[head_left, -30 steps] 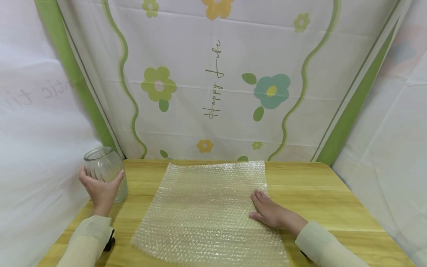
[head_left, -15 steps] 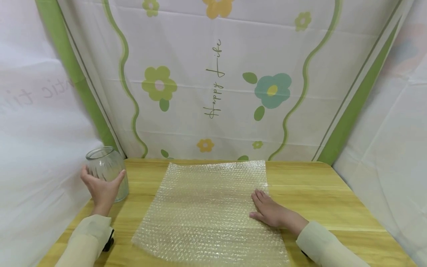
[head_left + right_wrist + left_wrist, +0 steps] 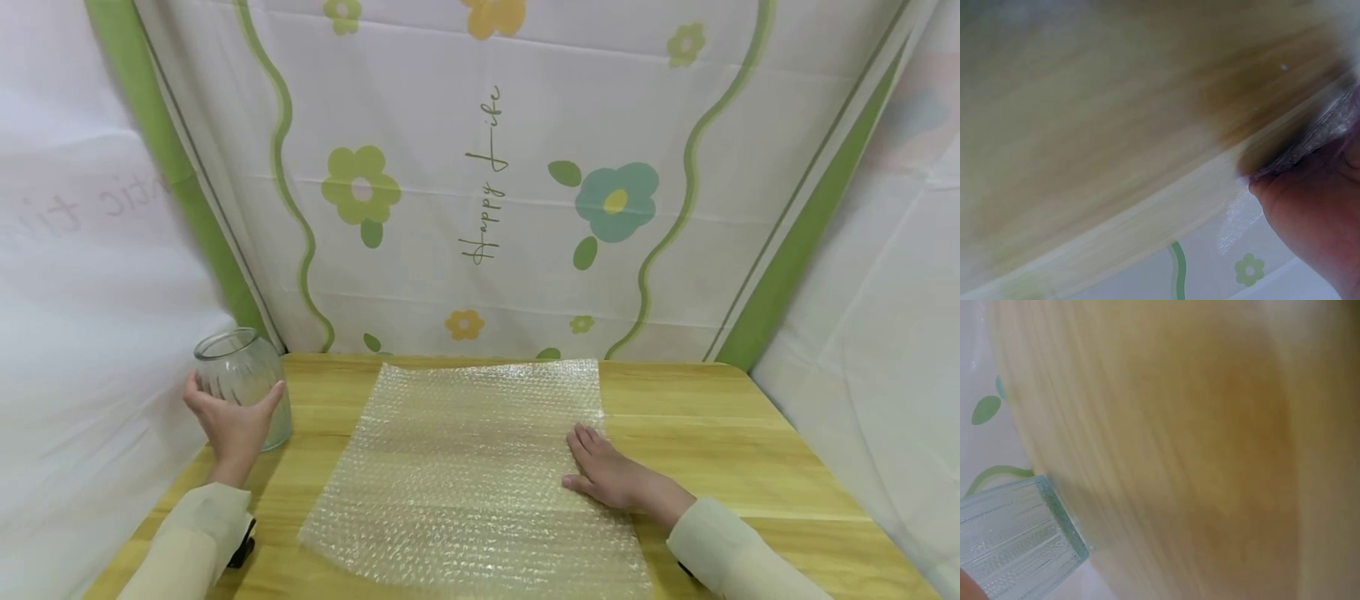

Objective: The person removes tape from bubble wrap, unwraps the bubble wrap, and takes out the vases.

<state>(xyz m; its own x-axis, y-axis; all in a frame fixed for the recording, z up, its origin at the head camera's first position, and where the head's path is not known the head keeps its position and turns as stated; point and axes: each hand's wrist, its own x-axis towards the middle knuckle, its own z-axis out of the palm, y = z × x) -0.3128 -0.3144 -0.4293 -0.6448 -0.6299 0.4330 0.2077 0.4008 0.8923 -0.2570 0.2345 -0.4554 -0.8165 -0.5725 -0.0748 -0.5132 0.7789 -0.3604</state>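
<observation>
A clear glass jar (image 3: 247, 372) with slanted ribs stands upright at the table's left edge. My left hand (image 3: 232, 425) grips it from the near side, thumb on the right, fingers round the left; some fingers are hidden. In the left wrist view the base of the jar (image 3: 1029, 544) shows at lower left with a bit of skin. A sheet of bubble wrap (image 3: 472, 467) lies flat in the middle of the table. Upon its right edge rests my right hand (image 3: 609, 475), fingers straight. The right wrist view shows this hand (image 3: 1310, 206) beside the wrap's edge.
The light wooden table (image 3: 720, 450) reaches back to a white flowered curtain (image 3: 420, 275). White cloth walls stand close on the left (image 3: 75, 333) and right. Bare wood shows right of the wrap and between it and the jar.
The whole head view shifts very slightly. Both hands, the jar and the bubble wrap keep their places on the table.
</observation>
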